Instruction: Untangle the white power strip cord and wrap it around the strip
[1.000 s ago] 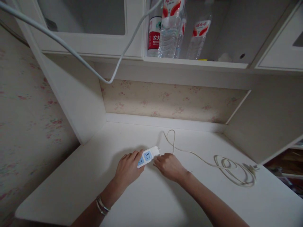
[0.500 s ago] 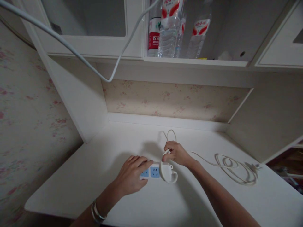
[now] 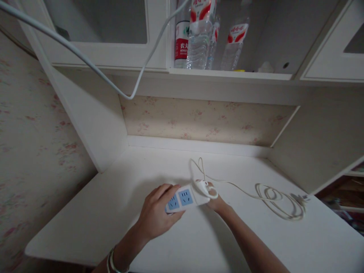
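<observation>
A white power strip [image 3: 196, 195] with blue socket faces is tilted above the desk, its right end higher in view. My left hand [image 3: 157, 208] grips its left end, thumb along the near side and fingers over the far side. A white cord [image 3: 212, 193] loops round the strip's right end. My right hand [image 3: 216, 201] is behind and under that end, touching or very near it. Its fingers are mostly hidden by the strip and the cord loop, so their hold does not show.
The cord runs over the white desk [image 3: 159, 161] to a loose coil [image 3: 280, 203] with a plug at the right. A thick white cable [image 3: 93, 68] hangs in front at upper left. Above, plastic bottles [image 3: 199, 41] stand on an open cabinet shelf [image 3: 227, 74].
The power strip has tilted, its right end rising. My right hand has gone from above the strip, where it pinched the cord, to behind and under the right end. My left hand keeps its grip.
</observation>
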`<state>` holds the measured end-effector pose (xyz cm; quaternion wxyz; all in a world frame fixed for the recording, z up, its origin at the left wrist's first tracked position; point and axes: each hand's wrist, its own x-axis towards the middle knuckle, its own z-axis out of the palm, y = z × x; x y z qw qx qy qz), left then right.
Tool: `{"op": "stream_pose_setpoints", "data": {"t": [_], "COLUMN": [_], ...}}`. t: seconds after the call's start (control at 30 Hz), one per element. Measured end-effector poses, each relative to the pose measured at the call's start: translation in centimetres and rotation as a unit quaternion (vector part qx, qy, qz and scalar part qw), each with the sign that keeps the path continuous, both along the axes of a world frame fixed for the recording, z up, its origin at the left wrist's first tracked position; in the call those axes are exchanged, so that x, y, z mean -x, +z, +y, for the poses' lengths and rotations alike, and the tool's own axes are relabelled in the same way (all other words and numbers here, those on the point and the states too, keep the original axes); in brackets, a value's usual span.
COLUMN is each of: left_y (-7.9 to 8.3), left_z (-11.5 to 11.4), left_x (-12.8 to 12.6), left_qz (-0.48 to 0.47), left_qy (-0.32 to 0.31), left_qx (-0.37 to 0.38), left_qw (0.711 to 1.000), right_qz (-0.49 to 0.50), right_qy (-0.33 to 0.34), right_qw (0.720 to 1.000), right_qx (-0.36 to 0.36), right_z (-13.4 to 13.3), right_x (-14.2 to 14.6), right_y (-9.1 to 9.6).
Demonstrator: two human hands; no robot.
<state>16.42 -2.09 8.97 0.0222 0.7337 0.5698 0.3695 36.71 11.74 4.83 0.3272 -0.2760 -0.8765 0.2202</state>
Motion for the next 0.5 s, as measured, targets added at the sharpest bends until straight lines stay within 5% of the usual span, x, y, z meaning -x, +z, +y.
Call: {"op": "stream_pose_setpoints", "data": {"t": [0.1,0.27,0.5], "left_y": [0.0,-0.8,-2.3], "left_z": [1.0,2.6,2.2], "left_x": [0.1,1.0,0.8], "left_qz": [-0.009,0.058,0.174], "left_qy": [0.057,0.173,0.164], "left_qx": [0.001,0.022,0.069], "left_qw": [0.998,0.983,0.969], "right_qz": [-0.064,-0.150,-0.132], "right_qy": [-0.031,-0.047,-0.049], "right_qw": [0.997,0.971,0.930], "right_qx": [-0.029,-0.179,-0.340], "right_z": [-1.5,-4.0,-3.7], "right_x": [0.3,0.5,-0.3], "right_y": [-0.7,-0.4,1.9]}}
